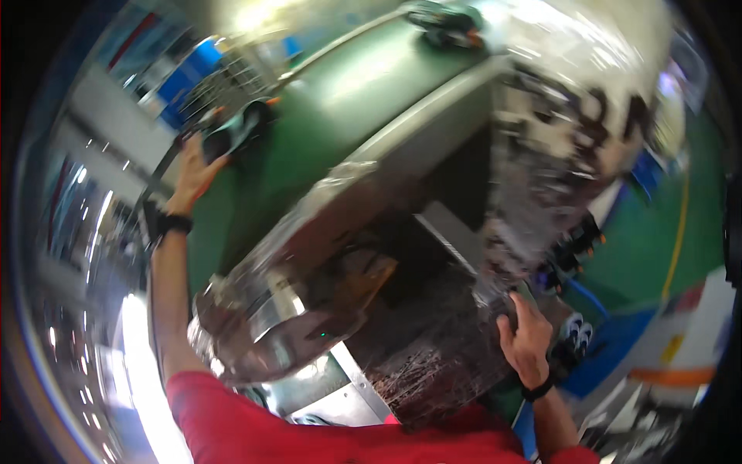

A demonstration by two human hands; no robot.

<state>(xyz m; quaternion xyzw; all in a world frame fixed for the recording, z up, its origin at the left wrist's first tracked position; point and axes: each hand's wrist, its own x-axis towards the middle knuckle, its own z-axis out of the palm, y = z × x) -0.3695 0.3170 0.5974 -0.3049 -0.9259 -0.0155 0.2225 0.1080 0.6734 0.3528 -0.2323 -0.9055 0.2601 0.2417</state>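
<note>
At the left my left hand (pixel 195 176) reaches over the green conveyor belt (pixel 348 93), fingers stretched and thumb apart. Its fingertips are at a dark teal-and-black item (pixel 241 130) with an orange tip; whether they touch it I cannot tell. My right hand (pixel 529 337) is at the lower right, thumb and fingers curled round a small dark thing, blurred, beside crumpled clear plastic film (pixel 510 251). Between my arms stands a dark, scratched worktop (pixel 440 356). More clear plastic (pixel 232 329) hangs at its left, over a partly hidden yellow-and-black object (pixel 371 282).
Another dark teal item (pixel 447 25) lies farther up the belt. A large clear printed plastic sheet (pixel 572 131) bulges at the upper right. A metal strip (pixel 362 383) edges the worktop. At the right are a pair of shoes (pixel 576 336) and a blue surface (pixel 610 359).
</note>
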